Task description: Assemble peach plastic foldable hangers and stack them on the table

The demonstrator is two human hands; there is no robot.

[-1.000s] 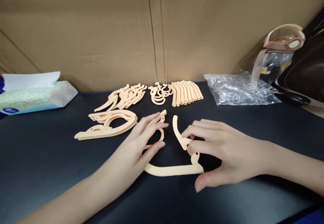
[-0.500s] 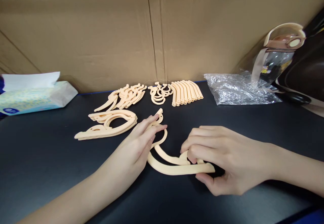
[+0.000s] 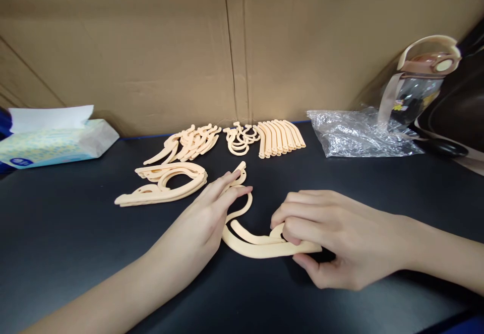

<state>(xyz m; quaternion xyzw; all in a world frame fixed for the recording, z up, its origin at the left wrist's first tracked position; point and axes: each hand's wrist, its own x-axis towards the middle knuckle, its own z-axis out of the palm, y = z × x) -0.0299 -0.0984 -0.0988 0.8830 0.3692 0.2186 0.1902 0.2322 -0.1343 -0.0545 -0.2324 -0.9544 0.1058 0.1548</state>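
In the head view, a cream hanger frame (image 3: 253, 250) is seen on the middle of a black table (image 3: 242, 304). Its left part is covered by the left hand (image 3: 202, 218), with fingers laid along it; whether they are closed cannot be told. Its right end is gripped between thumb and bent fingers of the right hand (image 3: 333, 236), and a shorter bent strip (image 3: 249, 236) is held just inside its curve. Folded hangers (image 3: 159, 198) are stacked to the left; farther off, loose hooks (image 3: 238, 147) and a row of strips (image 3: 282, 138) are laid out before a cardboard wall (image 3: 113, 47).
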